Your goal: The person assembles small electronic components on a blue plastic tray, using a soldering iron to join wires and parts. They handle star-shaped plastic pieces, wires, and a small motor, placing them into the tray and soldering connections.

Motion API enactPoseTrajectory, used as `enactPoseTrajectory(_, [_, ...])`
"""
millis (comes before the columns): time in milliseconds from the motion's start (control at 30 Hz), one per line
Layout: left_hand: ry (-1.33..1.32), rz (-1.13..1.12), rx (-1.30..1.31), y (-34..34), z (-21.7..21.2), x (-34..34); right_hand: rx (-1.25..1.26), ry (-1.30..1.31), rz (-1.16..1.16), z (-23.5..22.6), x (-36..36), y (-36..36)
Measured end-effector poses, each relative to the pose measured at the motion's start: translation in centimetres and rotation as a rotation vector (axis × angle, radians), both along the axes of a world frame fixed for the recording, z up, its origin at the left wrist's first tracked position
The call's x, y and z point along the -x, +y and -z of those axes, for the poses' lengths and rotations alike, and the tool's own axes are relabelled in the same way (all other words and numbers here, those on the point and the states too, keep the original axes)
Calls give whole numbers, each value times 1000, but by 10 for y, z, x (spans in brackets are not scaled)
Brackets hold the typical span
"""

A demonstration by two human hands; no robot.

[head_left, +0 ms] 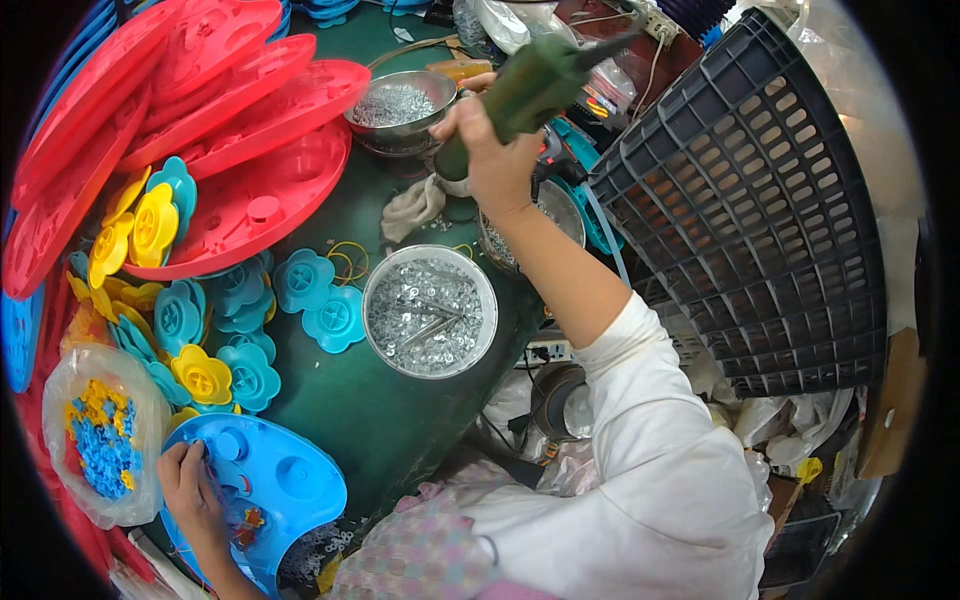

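Note:
My right hand (492, 155) is wrapped round a dark green electric screwdriver (535, 85), raised and tilted over the far side of the table. A cord runs from its upper end. My left hand (190, 490) lies over the left side of a blue plastic shell (300, 450), its fingers bent together. What is between the fingertips is hidden. Round raised and sunken shapes mark the shell, and a small red and orange piece (247, 525) lies in it near my wrist.
Red shells (250, 200) are stacked at far left, beside teal flower pieces (335, 318) and yellow ones (202, 373). A bag of small parts (100, 510) stands left. Bowls of screws (400, 80) and clear bits (430, 365) sit mid-table. A black crate (740, 250) leans right.

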State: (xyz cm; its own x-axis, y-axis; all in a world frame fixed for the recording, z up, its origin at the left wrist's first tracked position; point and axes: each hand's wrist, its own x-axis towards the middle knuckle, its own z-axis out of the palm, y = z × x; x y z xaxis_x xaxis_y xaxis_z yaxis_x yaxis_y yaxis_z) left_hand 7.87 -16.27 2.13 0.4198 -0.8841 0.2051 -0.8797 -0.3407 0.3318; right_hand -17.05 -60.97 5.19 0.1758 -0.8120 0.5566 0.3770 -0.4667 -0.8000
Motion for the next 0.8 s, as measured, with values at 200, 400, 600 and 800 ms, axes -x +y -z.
enactPoseTrajectory(200, [38,63,138,-50,-45,57,60,-4,-124,-18,35,32])
enactPoseTrajectory(400, [-189,875,76,-195,-14,155,-78,125,-77,16,30,27])
enactPoseTrajectory(600, [-275,913,56,-208,-2,152,-29,173,-28,5,44,29])
enactPoseTrajectory(800, [-307,752,187,-249,-21,115,-86,171,43,23,35,15])
